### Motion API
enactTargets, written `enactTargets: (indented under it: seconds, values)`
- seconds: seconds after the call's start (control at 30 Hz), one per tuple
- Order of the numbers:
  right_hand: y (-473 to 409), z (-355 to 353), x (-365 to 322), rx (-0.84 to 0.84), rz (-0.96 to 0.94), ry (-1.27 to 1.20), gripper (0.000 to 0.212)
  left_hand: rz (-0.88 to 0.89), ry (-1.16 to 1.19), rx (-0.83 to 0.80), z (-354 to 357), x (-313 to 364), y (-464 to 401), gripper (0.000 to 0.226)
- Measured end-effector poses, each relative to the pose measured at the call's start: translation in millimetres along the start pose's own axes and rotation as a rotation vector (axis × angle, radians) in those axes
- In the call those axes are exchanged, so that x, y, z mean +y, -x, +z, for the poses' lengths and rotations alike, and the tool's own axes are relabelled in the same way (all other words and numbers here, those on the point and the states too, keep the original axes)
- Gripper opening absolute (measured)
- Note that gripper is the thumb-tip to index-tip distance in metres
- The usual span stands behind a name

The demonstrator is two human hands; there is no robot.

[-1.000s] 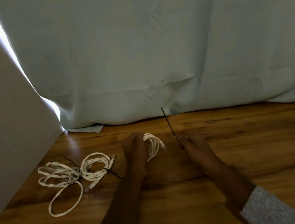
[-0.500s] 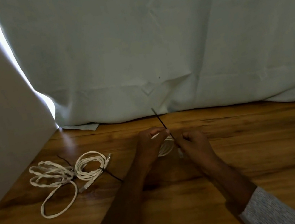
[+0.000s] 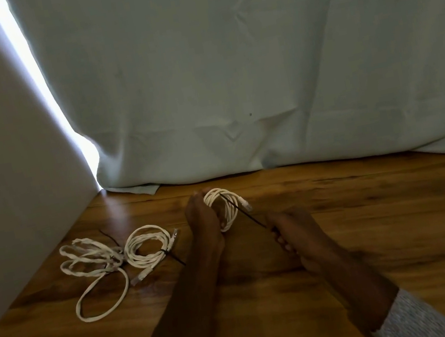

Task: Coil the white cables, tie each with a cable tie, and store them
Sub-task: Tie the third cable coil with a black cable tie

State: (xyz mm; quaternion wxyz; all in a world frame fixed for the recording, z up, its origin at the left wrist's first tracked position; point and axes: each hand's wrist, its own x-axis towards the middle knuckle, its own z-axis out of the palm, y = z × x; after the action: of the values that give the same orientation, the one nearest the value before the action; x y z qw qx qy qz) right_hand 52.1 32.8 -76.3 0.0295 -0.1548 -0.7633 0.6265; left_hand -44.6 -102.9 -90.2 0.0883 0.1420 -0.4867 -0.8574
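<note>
Hands parted: left hand (image 3: 203, 219) grips ropy coil (image 3: 226, 207), right hand (image 3: 292, 233) thin tie (image 3: 242, 212)

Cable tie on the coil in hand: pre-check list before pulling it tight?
1. Left hand grips the coiled cable: ok.
2. Right hand pinches the black cable tie: ok.
3. Tie lies across the coil's strands: ok.
4. Tie tail threaded through its head: cannot tell.
5. All loops gathered, only the connector end sticking out: ok.
6. Tied coil and loose flat cable lie apart on the wooden table: ok.
</note>
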Motion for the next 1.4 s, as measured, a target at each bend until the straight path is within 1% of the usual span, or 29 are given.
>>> enactTargets:
  seconds: [0.2,0.3,0.37,0.43,0.5,0.57,0.63,0.7,0.77,0.9,1.0,1.1,1.23,1.33,1.4]
  values:
    - [0,3,1,0.013,0.047,0.019,0.02,-0.013,0.062,0.008,3,2,2,0.02]
    - [0,3,1,0.009,0.055,0.007,0.021,-0.027,0.087,-0.015,2,0,-2,0.021]
    - [1,4,1,-0.012,0.05,-0.021,0.024,-0.074,0.085,-0.029,2,-3,-2,0.023]
    - [2,5,0,-0.039,0.028,-0.049,0.027,-0.083,0.021,-0.069,5,-8,1,0.024]
    - [3,7,1,-0.059,0.008,-0.073,0.029,-0.074,-0.064,-0.108,8,-12,8,0.029]
    - [2,8,2,-0.062,-0.007,-0.073,0.027,0.005,-0.179,-0.136,13,-14,14,0.031]
    - [1,6,3,-0.059,-0.01,-0.077,0.026,0.123,-0.305,-0.213,17,-18,16,0.028]
    - [1,5,3,-0.069,-0.014,-0.094,0.027,0.147,-0.332,-0.229,18,-20,14,0.022]
    - [0,4,3,-0.073,-0.015,-0.104,0.028,0.194,-0.397,-0.222,16,-21,13,0.023]
    - [1,2,2,-0.044,0.027,-0.078,0.028,0.224,-0.339,-0.204,14,-16,13,0.025]
    - [2,-1,0,-0.028,0.065,-0.065,0.026,0.104,-0.107,-0.114,12,-10,6,0.028]
    - [1,-2,-1,-0.025,0.099,-0.042,0.023,0.041,0.025,-0.103,4,-5,-3,0.031]
    - [1,-3,-1,-0.038,0.134,0.011,0.022,0.026,0.049,-0.126,-4,-3,-9,0.032]
    - [2,-3,-1,-0.05,0.145,0.005,0.023,0.085,-0.012,-0.148,-2,-2,-5,0.024]
    - [1,-3,0,-0.058,0.131,-0.013,0.023,0.153,-0.087,-0.16,0,-2,-2,0.026]
